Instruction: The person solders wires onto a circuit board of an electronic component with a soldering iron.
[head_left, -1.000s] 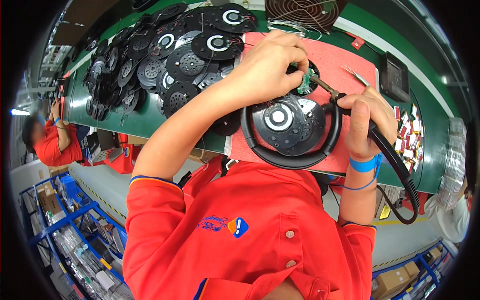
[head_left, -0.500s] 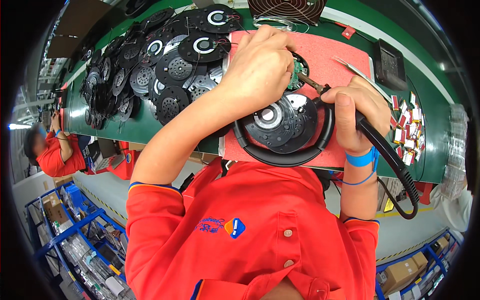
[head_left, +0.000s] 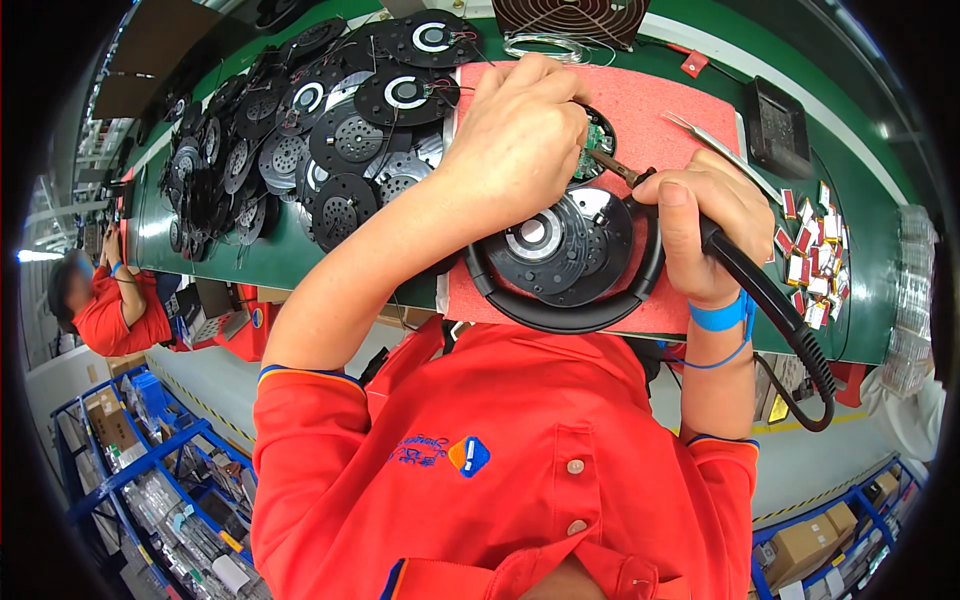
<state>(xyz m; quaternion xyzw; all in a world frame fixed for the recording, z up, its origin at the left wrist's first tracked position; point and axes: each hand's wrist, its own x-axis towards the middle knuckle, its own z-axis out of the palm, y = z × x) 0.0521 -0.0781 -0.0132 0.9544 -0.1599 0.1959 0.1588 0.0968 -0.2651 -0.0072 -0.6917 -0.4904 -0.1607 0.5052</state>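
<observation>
My right hand point(head_left: 715, 225) is wrapped round the black handle of a soldering iron point(head_left: 758, 278). Its tip reaches a green circuit board point(head_left: 596, 138) set in a round black housing. Over the left side of that housing, my left hand point(head_left: 522, 130) is closed with its fingers curled; its fingertips are hidden, so what they pinch cannot be made out. Nearer me lies a curved black band point(head_left: 570, 318), like a headphone headband. Inside its curve rest black round speaker plates point(head_left: 585, 265), one with a silver ring. All this sits on a pink foam mat point(head_left: 655, 95).
A heap of black speaker plates with thin wires point(head_left: 355, 135) covers the left of the green bench. Rightward are tweezers point(head_left: 735, 155), a black tray point(head_left: 780, 125) and several small red-and-white flat packs point(head_left: 820, 255). A wire coil point(head_left: 545, 48) and fan point(head_left: 575, 18) stand behind. Another person point(head_left: 120, 305) sits far left.
My right hand and the soldering iron have shifted slightly left, with the tip a little lower on the board. My left hand stays almost still.
</observation>
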